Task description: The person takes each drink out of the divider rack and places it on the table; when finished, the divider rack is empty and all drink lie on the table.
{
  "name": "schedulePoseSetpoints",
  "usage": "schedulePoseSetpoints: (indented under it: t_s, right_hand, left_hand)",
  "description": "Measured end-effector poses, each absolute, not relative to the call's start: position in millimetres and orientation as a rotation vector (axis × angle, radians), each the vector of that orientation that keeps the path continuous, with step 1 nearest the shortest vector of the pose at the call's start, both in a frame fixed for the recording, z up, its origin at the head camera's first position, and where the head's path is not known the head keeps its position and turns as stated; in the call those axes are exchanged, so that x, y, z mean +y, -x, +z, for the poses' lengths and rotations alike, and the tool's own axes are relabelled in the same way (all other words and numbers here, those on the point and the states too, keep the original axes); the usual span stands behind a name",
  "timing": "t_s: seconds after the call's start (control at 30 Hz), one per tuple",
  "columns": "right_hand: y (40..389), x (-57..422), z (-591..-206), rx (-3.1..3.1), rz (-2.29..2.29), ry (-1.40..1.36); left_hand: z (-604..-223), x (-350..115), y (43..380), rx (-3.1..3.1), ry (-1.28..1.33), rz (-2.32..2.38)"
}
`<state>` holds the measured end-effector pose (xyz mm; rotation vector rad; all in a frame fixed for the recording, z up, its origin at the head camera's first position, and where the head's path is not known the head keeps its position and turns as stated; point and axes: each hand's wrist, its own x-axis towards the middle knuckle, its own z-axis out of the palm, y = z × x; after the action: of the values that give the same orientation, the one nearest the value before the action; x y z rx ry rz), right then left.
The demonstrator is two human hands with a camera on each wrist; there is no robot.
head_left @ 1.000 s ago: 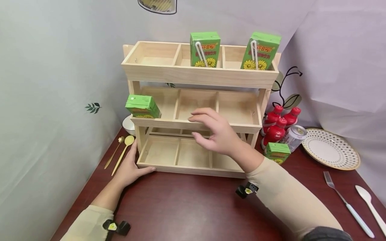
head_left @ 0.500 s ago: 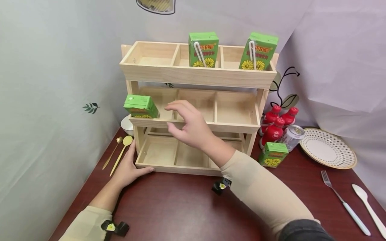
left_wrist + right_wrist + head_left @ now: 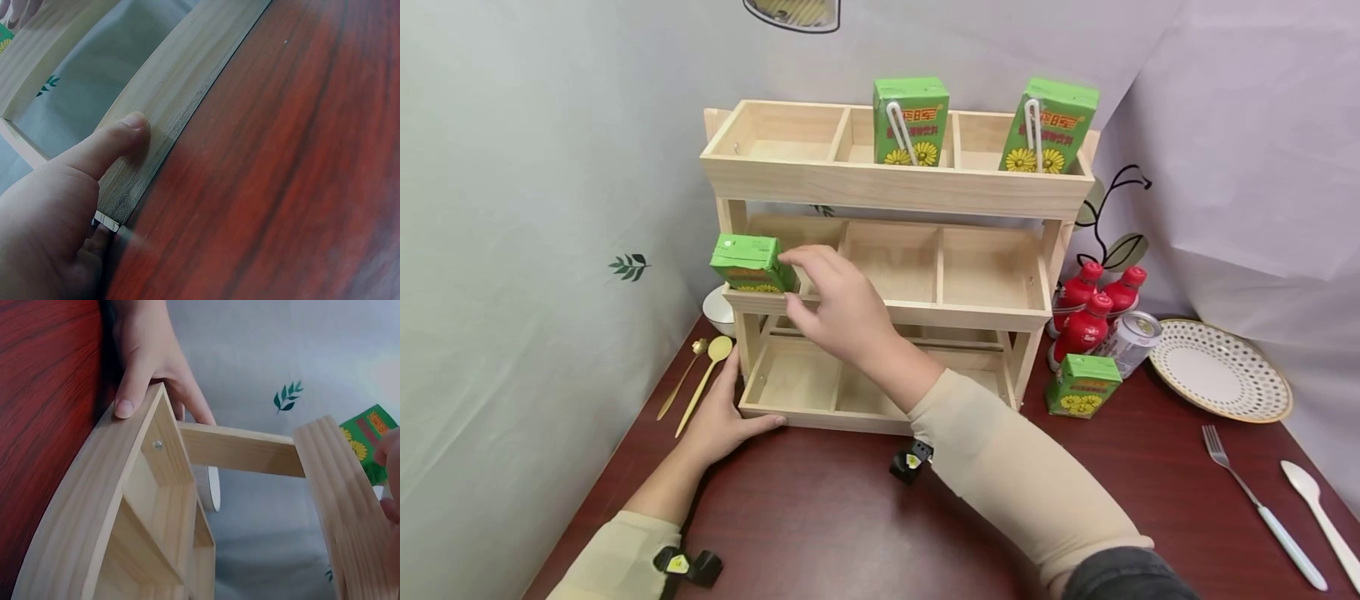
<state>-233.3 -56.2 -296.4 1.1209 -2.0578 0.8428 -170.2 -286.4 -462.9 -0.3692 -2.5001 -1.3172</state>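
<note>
A three-tier wooden shelf [image 3: 970, 317] with divided compartments stands on the table. My left hand [image 3: 718, 425] holds its lower left corner. In the left wrist view the thumb [image 3: 128, 128] lies on the bottom front board; the right wrist view shows the other fingers along the side. A green drink carton [image 3: 748, 262] leans in the middle tier's left compartment. Beside its right edge is my right hand [image 3: 842, 312], fingertips right at the carton, thumb and index finger apart. Two more cartons stand in the top tier, in the middle [image 3: 910, 125] and right [image 3: 1051, 129] compartments.
Right of the shelf are another green carton [image 3: 1082, 386], several red bottles [image 3: 1082, 329], a can [image 3: 1133, 342], a dotted plate [image 3: 1172, 367], a fork [image 3: 1262, 508] and a white spoon [image 3: 1318, 508]. On the left lie two gold spoons [image 3: 703, 383] near a white bowl [image 3: 718, 310].
My right hand has moved left across the front of the middle tier, from its middle to the carton at the left. The left hand has stayed at the shelf's lower corner.
</note>
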Motion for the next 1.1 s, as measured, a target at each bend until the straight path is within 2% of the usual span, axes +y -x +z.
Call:
schedulePoseSetpoints:
  t_s: [0.23, 0.43, 0.7, 1.1]
  right_hand:
    - [229, -74, -290, -2.355, 0.801, -0.777]
    - [229, -82, -290, -2.438, 0.736, -0.655]
    - [229, -76, -294, -2.378, 0.706, -0.707]
    - [230, -56, -308, -2.067, 0.826, -0.972]
  left_hand:
    - [-474, -291, 178, -2.505, 0.365, -1.317]
    - [-473, -290, 178, -2.506, 0.366, -1.307]
    - [-471, -289, 178, -2.510, 0.364, -1.324]
    - [-464, -287, 170, -2.506, 0.363, -1.337]
